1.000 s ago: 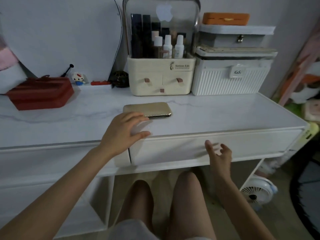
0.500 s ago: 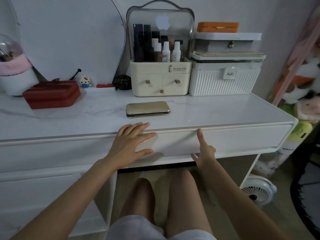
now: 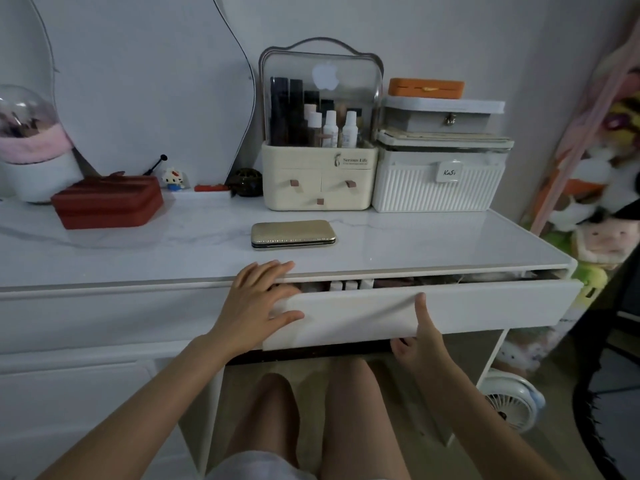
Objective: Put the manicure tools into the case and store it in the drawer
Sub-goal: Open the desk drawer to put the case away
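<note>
The gold manicure case [image 3: 293,233] lies closed on the white marble tabletop [image 3: 433,237], near its front edge. Below it the white drawer [image 3: 485,306] stands a little way out, with small items showing in the gap. My left hand [image 3: 258,299] rests on the drawer's left top corner, fingers over the edge and thumb on the front. My right hand [image 3: 420,337] grips the drawer's bottom edge, thumb up on the front panel, fingers hidden underneath. No manicure tools lie loose in view.
At the back stand a cream cosmetics organizer [image 3: 318,181], a white ribbed box [image 3: 440,185] with a grey box and orange case on top, a red box [image 3: 107,202] and a mirror. My knees are under the drawer. A small fan [image 3: 512,403] sits on the floor at right.
The drawer, closed before, has slid out a little. My left hand moved from the case to the drawer's top edge; my right hand took hold of its bottom edge.
</note>
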